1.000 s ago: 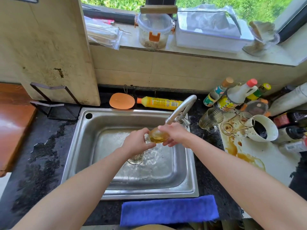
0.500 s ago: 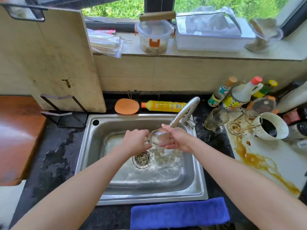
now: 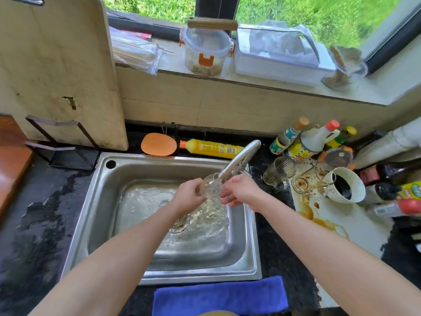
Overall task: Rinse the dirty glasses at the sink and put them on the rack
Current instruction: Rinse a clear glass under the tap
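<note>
My left hand (image 3: 190,195) grips a clear glass (image 3: 210,187) under the running tap (image 3: 239,159), over the steel sink (image 3: 104,190). Water spills from the glass into the basin. My right hand (image 3: 239,192) touches the glass's right side with loosely bent fingers. To the right of the tap stands a ribbed glass (image 3: 279,171). Two stained glasses (image 3: 303,182) sit on a white board (image 3: 355,226) smeared with brown liquid. A black wire rack (image 3: 61,144) stands at the sink's left, holding a large cutting board (image 3: 59,69).
A white mug (image 3: 346,184) and several sauce bottles (image 3: 314,137) crowd the right counter. A yellow detergent bottle (image 3: 214,148) and an orange sponge (image 3: 158,144) lie behind the sink. A blue cloth (image 3: 218,295) lies at the front edge. The black counter on the left is wet.
The amber liquid seen in the glass a second ago is gone; the glass now runs clear. Both hands have stayed at the tap, turning the glass slightly.
</note>
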The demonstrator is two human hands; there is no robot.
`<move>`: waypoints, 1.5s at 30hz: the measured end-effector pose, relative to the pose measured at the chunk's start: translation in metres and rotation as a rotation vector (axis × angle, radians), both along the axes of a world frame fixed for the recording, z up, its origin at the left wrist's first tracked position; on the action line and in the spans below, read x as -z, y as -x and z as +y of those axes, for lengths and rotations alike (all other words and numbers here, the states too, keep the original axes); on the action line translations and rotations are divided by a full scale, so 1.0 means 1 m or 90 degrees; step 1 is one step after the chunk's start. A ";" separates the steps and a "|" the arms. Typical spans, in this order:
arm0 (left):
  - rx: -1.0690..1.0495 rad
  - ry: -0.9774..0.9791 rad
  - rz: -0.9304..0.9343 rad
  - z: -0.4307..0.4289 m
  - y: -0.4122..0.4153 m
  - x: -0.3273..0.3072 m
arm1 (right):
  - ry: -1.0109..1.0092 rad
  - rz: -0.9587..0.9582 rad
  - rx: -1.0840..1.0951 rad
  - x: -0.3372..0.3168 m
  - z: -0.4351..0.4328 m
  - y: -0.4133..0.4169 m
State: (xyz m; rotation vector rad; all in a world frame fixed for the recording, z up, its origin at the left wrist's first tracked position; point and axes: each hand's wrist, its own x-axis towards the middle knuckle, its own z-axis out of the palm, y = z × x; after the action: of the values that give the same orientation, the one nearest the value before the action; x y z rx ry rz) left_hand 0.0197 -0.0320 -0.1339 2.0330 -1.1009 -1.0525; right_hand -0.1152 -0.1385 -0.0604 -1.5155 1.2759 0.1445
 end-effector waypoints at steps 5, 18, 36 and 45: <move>-0.006 -0.018 -0.005 0.004 -0.011 0.001 | 0.293 0.006 -0.146 0.001 0.000 0.008; 0.019 -0.023 -0.026 0.006 -0.024 -0.008 | 0.109 -0.064 -0.193 0.016 0.008 -0.007; 0.012 -0.053 0.002 0.011 -0.024 -0.002 | 0.085 -0.038 -0.301 0.024 0.015 -0.001; 0.013 -0.068 -0.025 0.012 -0.029 0.001 | 0.110 -0.011 -0.403 0.024 0.021 -0.004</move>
State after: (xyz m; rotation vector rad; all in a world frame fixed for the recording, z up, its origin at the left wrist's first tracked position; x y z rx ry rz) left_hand 0.0482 -0.0196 -0.1345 2.1377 -1.1090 -1.1080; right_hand -0.1110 -0.1177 -0.0841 -2.0268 0.7701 0.4364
